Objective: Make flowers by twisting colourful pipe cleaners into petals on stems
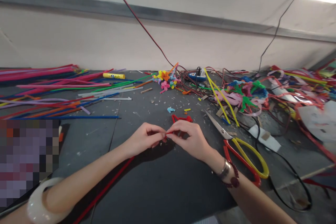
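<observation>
My left hand [147, 136] and my right hand [187, 138] meet at the middle of the dark table, thumbs and fingers pinched together. Between the fingertips is a small bit of red pipe cleaner; a long red pipe cleaner [111, 183] trails from under my left hand toward the lower left. Just beyond my right hand shows a bent red pipe cleaner shape [179, 117], partly hidden by the fingers. To the right of that hand lie scissors [235, 147] with one red and one yellow handle, blades pointing away.
Many coloured pipe cleaners [65, 85] lie at the left, with a yellow tube [113, 76] nearby. Small pipe cleaner flowers [165, 77] sit at the back. A bent yellow pipe cleaner [220, 96], tangled cables [194, 89], pipe cleaner pieces [245, 92] and scraps crowd the right.
</observation>
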The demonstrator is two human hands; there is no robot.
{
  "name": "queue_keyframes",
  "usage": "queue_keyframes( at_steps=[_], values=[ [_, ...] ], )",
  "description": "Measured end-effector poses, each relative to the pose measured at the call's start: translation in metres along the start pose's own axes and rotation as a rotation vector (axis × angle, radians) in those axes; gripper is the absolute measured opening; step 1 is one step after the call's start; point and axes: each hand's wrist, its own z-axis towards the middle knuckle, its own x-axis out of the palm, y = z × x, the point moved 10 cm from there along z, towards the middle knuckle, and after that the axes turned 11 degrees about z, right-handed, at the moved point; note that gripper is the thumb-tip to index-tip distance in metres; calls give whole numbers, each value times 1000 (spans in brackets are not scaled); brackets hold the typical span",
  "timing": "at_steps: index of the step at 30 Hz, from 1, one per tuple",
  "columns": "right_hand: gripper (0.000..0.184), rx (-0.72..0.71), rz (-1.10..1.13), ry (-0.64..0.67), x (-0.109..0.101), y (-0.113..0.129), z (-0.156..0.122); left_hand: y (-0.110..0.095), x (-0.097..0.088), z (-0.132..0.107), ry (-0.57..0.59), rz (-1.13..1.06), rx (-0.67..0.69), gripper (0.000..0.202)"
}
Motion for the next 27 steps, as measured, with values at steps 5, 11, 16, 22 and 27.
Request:
queue_keyframes(
  at_steps=[5, 11, 16, 22, 27],
  values=[
    [11, 61, 68, -1, -3, -5, 2, 2, 7, -1, 90, -117, -37, 26],
    [14, 228, 283, 36, 1, -16, 1, 10, 15, -4, 189, -191, -116, 23],
    [22, 224, 527, 209, 16, -7, -2, 14, 23, -7, 285, -299, -134, 20],
    [27, 240, 632, 263, 21, -7, -5, 13, 37, -13, 421, -371, -139, 20],
    [15, 232, 661, 288, 22, -3, -5, 11, 54, -19, 506, -461, -179, 24]
  ],
)
